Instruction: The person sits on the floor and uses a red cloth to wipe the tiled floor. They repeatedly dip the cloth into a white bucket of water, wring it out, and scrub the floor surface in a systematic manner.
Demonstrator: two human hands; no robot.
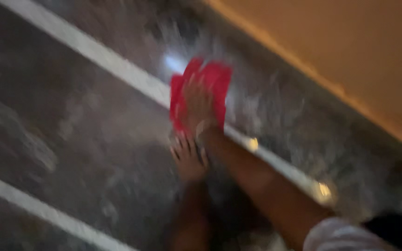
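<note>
The picture is blurred, so many details are not sure. The right hand [200, 104] lies flat on a red cloth [203, 90] and presses it on the floor [94, 121]. The fingers look spread over the cloth, not closed around it, so I would say it is pressed under the palm and not grasped. The cloth is in the middle of the view, a little to the far side, and it lies across a pale stripe [117, 67] in the floor. The left hand [188, 158] is nearer, just beside the right wrist. It rests open on the floor with the fingers apart, and it holds nothing that I can see.

What could go wrong: I think the floor may be wet or polished, because it shines near the cloth. The left hand seems to carry weight, so it could slip on such a surface. The cloth is only held down by the palm, so it could fold or slide out from under the hand during a fast stroke.

The floor is dark grey stone with pale speckles and two white stripes that run from the left side to the right. On the far right an orange-brown wall [340, 42] meets the floor. The light is dim and warm.
</note>
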